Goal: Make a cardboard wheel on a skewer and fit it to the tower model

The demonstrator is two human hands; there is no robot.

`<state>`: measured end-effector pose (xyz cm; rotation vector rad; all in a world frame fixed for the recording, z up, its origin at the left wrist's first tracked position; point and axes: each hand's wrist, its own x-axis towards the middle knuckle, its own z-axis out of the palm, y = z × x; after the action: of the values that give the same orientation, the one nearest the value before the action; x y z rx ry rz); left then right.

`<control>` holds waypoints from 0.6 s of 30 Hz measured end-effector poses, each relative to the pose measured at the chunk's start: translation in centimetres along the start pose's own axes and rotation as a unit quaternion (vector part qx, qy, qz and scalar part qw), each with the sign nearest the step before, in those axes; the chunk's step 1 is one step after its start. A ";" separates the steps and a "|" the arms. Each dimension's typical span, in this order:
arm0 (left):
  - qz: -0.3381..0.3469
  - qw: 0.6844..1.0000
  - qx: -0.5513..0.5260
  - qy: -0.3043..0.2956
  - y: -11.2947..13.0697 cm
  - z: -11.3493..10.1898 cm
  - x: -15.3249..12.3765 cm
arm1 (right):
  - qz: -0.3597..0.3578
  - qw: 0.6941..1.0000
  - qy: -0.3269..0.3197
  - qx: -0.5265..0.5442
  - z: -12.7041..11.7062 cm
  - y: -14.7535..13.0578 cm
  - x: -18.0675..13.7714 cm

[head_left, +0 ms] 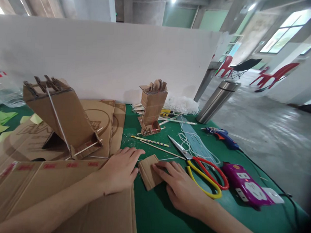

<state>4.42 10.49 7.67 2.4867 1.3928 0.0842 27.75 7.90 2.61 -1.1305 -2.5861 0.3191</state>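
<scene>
right hand (183, 190) on cardboard piece (147, 174), left hand (120, 171) beside.

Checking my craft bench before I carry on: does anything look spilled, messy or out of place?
Nothing looks damaged. Small crumbs of scrap are strewn on the green mat by the small cardboard tower, and loose white string lies in loops beside the scissors.

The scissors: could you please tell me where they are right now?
In the head view the scissors lie right of centre on the green table, between the right hand and the purple power strip.
</scene>
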 end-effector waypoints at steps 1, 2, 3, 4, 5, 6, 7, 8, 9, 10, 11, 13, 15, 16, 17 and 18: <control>0.008 1.000 -0.004 -0.001 0.1 0.1 0.1 | 0.007 1.000 -0.006 -0.001 -0.3 0.0 -0.1; 0.014 1.000 -0.010 -0.002 0.2 0.3 0.2 | 0.014 1.000 -0.005 -0.003 -0.6 0.1 0.0; 0.019 1.000 -0.016 -0.001 0.4 0.4 0.3 | 0.024 1.000 0.005 -0.007 -1.1 0.4 0.3; 0.019 1.000 -0.022 0.000 0.6 0.6 0.5 | 0.035 0.999 0.022 -0.015 -1.5 0.9 0.8; 0.016 1.000 -0.024 -0.001 0.8 0.8 0.7 | 0.046 0.998 0.042 -0.028 -1.9 1.5 1.5; 0.009 1.000 -0.023 -0.002 1.0 0.9 0.9 | 0.057 0.995 0.059 -0.048 -2.3 2.3 2.4; 0.000 1.000 -0.018 -0.006 1.1 1.1 1.2 | 0.069 0.993 0.065 -0.073 -2.6 3.2 3.4; -0.008 1.000 -0.010 -0.009 1.2 1.3 1.4 | 0.079 0.990 0.055 -0.101 -2.8 4.1 4.5; -0.014 1.000 -0.002 -0.012 1.3 1.5 1.6 | 0.091 0.986 0.033 -0.133 -2.9 5.0 5.6; -0.016 1.000 0.003 -0.013 1.3 1.7 1.8 | 0.100 0.982 0.006 -0.162 -2.9 5.7 6.7; -0.014 1.000 0.005 -0.013 1.2 1.8 2.0 | 0.105 0.978 -0.010 -0.178 -2.8 6.4 7.6; -0.004 1.000 0.004 -0.011 1.1 2.0 2.1 | 0.107 0.974 -0.031 -0.198 -2.6 7.1 8.9; 0.007 1.000 0.003 -0.007 1.0 2.0 2.0 | 0.102 0.972 -0.037 -0.210 -2.5 7.2 9.5; 0.011 1.000 0.004 -0.005 0.9 2.0 1.9 | 0.098 0.971 -0.040 -0.217 -2.4 7.1 9.6; 0.012 1.000 0.005 -0.005 0.9 1.9 1.8 | 0.094 0.969 -0.040 -0.223 -2.5 7.0 9.5; 0.013 1.000 0.006 -0.009 0.9 1.9 1.8 | 0.092 0.968 -0.040 -0.229 -2.6 7.0 9.4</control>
<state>6.45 11.16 5.93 2.5104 1.3585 0.0597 27.32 19.71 4.49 -1.5422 -2.7071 -0.2167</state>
